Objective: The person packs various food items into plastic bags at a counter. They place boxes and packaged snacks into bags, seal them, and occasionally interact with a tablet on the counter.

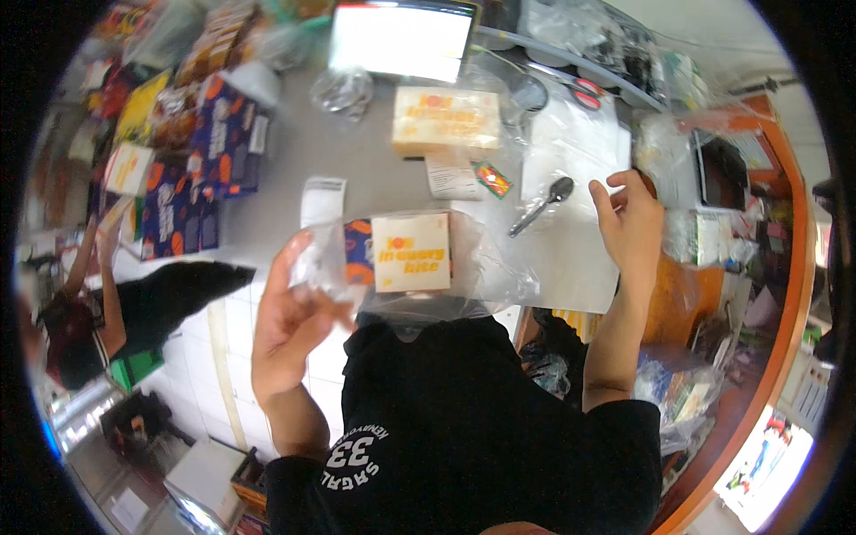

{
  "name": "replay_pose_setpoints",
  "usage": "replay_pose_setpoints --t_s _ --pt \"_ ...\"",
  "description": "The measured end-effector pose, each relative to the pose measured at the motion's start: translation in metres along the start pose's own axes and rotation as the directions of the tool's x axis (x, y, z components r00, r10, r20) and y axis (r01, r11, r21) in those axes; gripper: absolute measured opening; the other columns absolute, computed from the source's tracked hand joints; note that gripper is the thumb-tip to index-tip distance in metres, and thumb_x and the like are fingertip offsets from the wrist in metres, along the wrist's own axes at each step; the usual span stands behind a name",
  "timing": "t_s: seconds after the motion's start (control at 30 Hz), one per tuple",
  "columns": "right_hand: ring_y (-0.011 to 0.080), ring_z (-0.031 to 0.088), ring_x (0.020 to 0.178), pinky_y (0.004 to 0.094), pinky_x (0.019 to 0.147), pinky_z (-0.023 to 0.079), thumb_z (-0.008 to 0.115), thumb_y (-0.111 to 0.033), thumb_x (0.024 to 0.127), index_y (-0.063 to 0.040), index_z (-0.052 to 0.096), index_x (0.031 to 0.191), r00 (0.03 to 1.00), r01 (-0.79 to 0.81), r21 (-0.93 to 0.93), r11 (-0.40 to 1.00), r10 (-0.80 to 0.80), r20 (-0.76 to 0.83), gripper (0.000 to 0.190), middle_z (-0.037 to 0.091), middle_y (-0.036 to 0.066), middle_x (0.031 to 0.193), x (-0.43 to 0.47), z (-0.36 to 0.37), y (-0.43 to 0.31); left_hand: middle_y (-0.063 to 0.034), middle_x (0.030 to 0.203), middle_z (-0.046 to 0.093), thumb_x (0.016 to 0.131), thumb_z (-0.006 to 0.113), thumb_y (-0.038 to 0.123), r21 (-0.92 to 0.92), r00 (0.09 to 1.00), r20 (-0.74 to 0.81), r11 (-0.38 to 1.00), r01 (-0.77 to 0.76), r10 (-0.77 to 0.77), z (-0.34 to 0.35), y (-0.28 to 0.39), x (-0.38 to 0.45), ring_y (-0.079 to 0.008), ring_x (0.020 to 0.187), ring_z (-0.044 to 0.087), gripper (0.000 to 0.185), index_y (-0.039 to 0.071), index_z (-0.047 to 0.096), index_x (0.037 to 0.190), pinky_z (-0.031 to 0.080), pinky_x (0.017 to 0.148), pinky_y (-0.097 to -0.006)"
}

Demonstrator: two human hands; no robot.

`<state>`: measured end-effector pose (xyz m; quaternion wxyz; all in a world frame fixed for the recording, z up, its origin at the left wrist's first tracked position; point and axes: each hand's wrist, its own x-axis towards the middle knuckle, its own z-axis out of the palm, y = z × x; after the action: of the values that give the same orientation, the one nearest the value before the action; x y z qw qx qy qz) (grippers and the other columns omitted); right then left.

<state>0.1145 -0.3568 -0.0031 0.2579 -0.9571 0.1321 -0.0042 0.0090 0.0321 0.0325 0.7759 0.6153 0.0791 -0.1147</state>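
Observation:
My left hand [287, 328] grips one side of a clear plastic bag [488, 261] close to my body. Inside or behind its film is a small cream box [411, 254] with yellow printing, next to a patch of dark blue and orange packaging [359, 251]. How the box sits in the bag cannot be told exactly. My right hand [628, 214] is empty with its fingers apart, over the right part of the table [281, 167]. Left of its fingertips lies a black plastic spoon [545, 204] in clear wrapping, beside flat white sheets or bags [575, 140].
Ahead stand a larger cream box [445, 117], a paper slip [455, 179], a sauce sachet [493, 179] and a lit screen [401, 37]. Red-handled scissors [587, 93] lie at the back right. Blue and orange boxes [231, 134] stand left, near another person [80, 314].

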Motion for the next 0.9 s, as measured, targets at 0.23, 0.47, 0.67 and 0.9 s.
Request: replay_pose_setpoints --t_s 0.23,0.47,0.67,0.9 --pt "0.0480 0.065 0.097 0.0490 0.087 0.053 0.077 -0.033 0.076 0.003 0.041 0.130 0.966 -0.259 -0.282 0.924 0.251 -0.063 0.074 0.066 0.032 0.102 0.029 0.134 0.054 -0.0086 0.080 0.063 0.080 0.056 -0.012 0.248 0.999 0.033 0.968 -0.028 0.020 -0.001 -0.004 -0.004 -0.0156 0.069 0.063 0.087 0.005 0.016 0.155 0.053 0.069 -0.0285" --pt "0.0259 0.065 0.095 0.0355 0.085 0.050 0.060 0.001 0.076 0.001 0.046 0.136 0.772 0.553 0.346 0.758 -0.622 0.130 0.061 0.065 0.016 0.103 -0.050 0.024 -0.066 -0.0064 0.078 0.061 0.087 0.062 -0.003 0.144 0.984 0.170 0.986 -0.081 0.056 -0.017 -0.013 -0.004 -0.0141 0.070 0.062 0.085 0.008 0.013 0.156 0.050 0.072 -0.0281" --pt "0.0376 0.058 0.107 0.0469 0.093 0.048 0.058 0.003 0.072 -0.003 0.045 0.135 0.520 0.741 0.091 0.665 -0.654 0.550 0.065 0.056 0.019 0.119 -0.090 0.145 -0.153 -0.0040 0.088 0.060 0.091 0.067 0.012 0.033 0.971 0.210 0.992 -0.120 0.111 -0.072 -0.032 0.009 -0.0122 0.084 0.060 0.061 0.004 0.038 0.145 0.048 0.077 -0.0286" --pt "0.0297 0.063 0.082 0.0349 0.072 0.051 0.056 0.008 0.068 0.001 0.064 0.099 0.726 0.687 0.183 0.703 -0.652 -0.220 0.033 0.063 0.016 0.092 -0.135 0.058 -0.145 -0.0183 0.108 0.059 0.083 0.074 0.029 0.873 0.910 -0.323 0.452 0.181 0.260 -0.145 -0.161 0.099 -0.0344 0.101 0.059 0.045 0.001 0.059 0.116 0.049 0.084 -0.0457"
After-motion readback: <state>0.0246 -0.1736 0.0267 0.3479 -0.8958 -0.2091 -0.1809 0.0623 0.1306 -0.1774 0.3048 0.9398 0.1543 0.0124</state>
